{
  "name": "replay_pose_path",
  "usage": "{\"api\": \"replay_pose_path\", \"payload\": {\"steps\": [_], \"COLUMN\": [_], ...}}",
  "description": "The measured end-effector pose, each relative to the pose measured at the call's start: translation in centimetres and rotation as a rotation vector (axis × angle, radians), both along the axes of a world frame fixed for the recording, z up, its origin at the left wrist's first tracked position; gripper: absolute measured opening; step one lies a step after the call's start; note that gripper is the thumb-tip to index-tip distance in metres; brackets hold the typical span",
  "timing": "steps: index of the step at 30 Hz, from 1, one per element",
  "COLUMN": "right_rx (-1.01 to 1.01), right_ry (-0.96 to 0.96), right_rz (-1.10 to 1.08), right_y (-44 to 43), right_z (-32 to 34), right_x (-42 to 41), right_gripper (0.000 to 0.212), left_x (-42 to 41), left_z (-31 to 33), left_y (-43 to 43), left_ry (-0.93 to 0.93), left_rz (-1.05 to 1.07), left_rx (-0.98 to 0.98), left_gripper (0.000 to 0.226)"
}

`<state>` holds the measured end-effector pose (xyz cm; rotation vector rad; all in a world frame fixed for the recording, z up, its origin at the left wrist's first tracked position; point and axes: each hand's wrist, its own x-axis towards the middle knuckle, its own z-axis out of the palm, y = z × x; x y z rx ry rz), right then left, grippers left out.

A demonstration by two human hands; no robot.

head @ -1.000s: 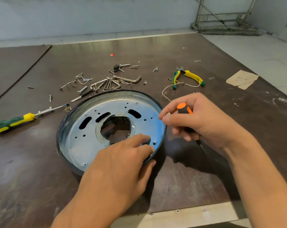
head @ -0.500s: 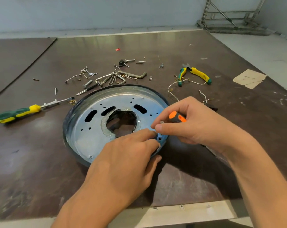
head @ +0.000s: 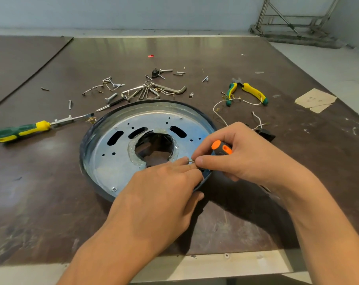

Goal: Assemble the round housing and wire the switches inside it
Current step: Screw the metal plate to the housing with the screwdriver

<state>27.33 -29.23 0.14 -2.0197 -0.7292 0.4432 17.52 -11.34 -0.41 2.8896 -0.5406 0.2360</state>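
Observation:
A round metal housing [head: 112, 161] with a dark rim lies flat on the brown table, a jagged hole at its centre. My right hand [head: 244, 155] grips a screwdriver with an orange and black handle [head: 220, 148] and pinches a small screw [head: 190, 160] between thumb and forefinger above the housing's right edge. My left hand [head: 160, 194] rests on the housing's near right rim, its fingertips touching the same screw. A black switch [head: 265, 133] with white wires [head: 217, 114] lies on the table behind my right hand.
A green and yellow screwdriver [head: 20, 130] lies at the left. Loose screws, hex keys [head: 154, 91] and small parts are scattered behind the housing. Yellow and green pliers [head: 246, 92] lie at the back right, a cardboard scrap [head: 316, 99] beyond them. The table's front edge [head: 215, 262] is close.
My right hand came down and left toward the housing's right rim with the screw. My left fingertips rose to meet the screw. The camera leaned in closer.

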Motion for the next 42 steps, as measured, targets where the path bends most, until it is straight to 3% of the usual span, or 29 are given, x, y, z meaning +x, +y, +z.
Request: {"api": "replay_pose_path", "payload": {"steps": [5,12,17,20,24,35,42], "right_rx": [0.018,-0.025,0.027,0.052,-0.016,-0.031,-0.048], "right_ry": [0.019,-0.013,-0.074,-0.063,-0.151,-0.084,-0.086], "right_rz": [-0.055,-0.085,-0.121,-0.126,-0.175,-0.126,-0.129], "right_y": [0.1,0.3,0.2,0.4,0.3,-0.3,-0.2], "right_z": [0.0,0.2,0.3,0.2,0.1,1.0,0.8], "right_x": [-0.2,-0.5,-0.5,-0.5,-0.3,-0.5,-0.4], "right_gripper": [0.009,0.029,0.013,0.005,0.005,0.017,0.014], "left_x": [-0.2,-0.3,-0.3,-0.3,-0.3,-0.3,-0.3], "left_z": [0.1,0.2,0.1,0.1,0.1,0.2,0.0], "left_y": [-0.1,-0.4,-0.4,-0.3,-0.3,-0.4,-0.4], "left_ry": [0.032,0.039,0.061,0.092,0.080,0.080,0.064], "left_rz": [0.005,0.039,0.064,0.075,0.055,0.049,0.042], "left_rx": [0.001,0.030,0.038,0.033,0.027,0.043,0.042], "left_gripper": [0.022,0.015,0.014,0.025,0.025,0.029,0.033]}}
